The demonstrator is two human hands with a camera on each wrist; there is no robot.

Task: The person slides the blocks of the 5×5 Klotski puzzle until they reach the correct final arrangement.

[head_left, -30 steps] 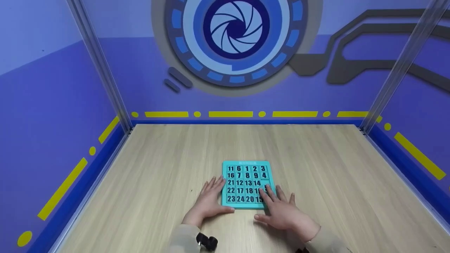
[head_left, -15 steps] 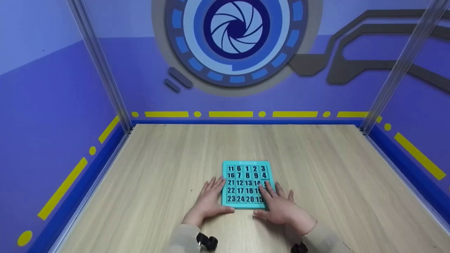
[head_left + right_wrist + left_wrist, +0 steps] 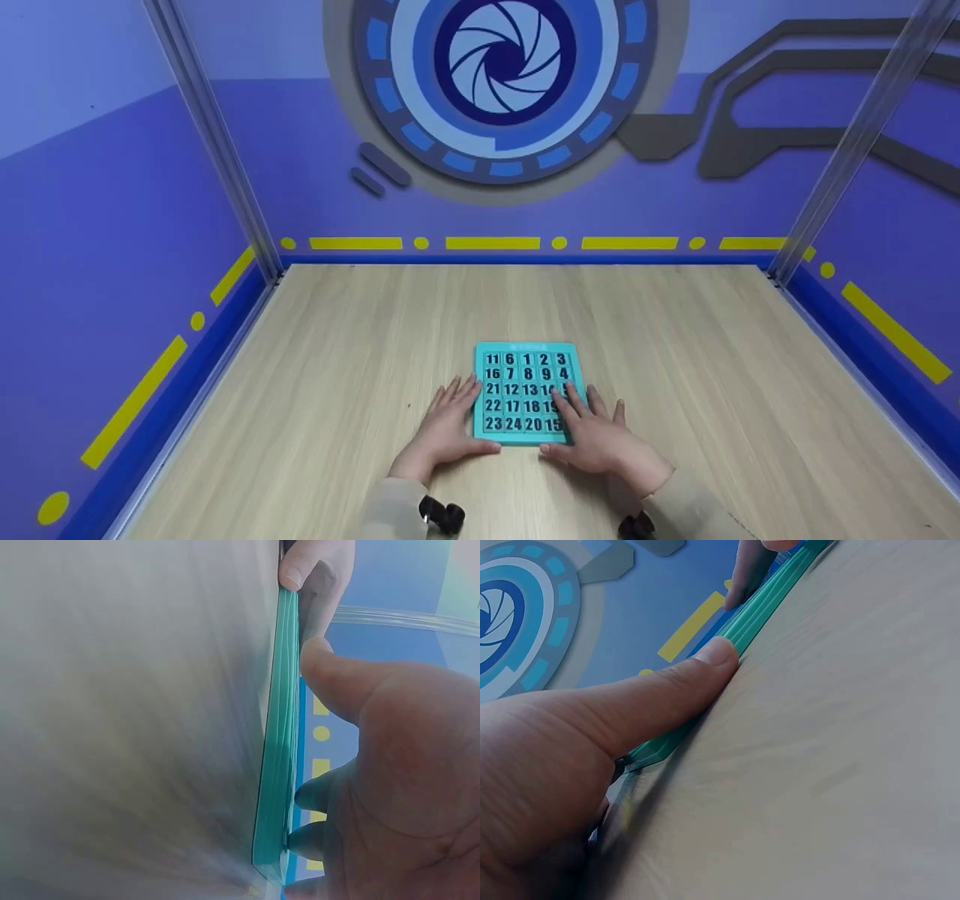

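A turquoise sliding number puzzle [image 3: 525,348] lies flat on the wooden table, its black-numbered tiles facing up. My left hand [image 3: 445,433] braces its near left corner, fingertips along the left side and thumb by the front edge. In the left wrist view, that thumb [image 3: 667,696] lies straight against the turquoise rim. Over the puzzle's right side is my right hand [image 3: 600,441], fingers spread, two fingertips on tiles around 14 and 5. Its thumb stays near the front edge. Tiles at the lower right are partly covered by this hand. The right wrist view shows the puzzle's edge [image 3: 276,750] side-on.
The table [image 3: 337,337] extends around the puzzle, bounded by blue panels [image 3: 285,165] with yellow markings. Metal posts [image 3: 217,142] stand at the two back corners. A black strap device [image 3: 442,516] is on the left wrist.
My right hand has slid slightly away from me along the puzzle's right side. The 5 tile has moved up to beside 14. My left hand and the puzzle's frame have stayed put.
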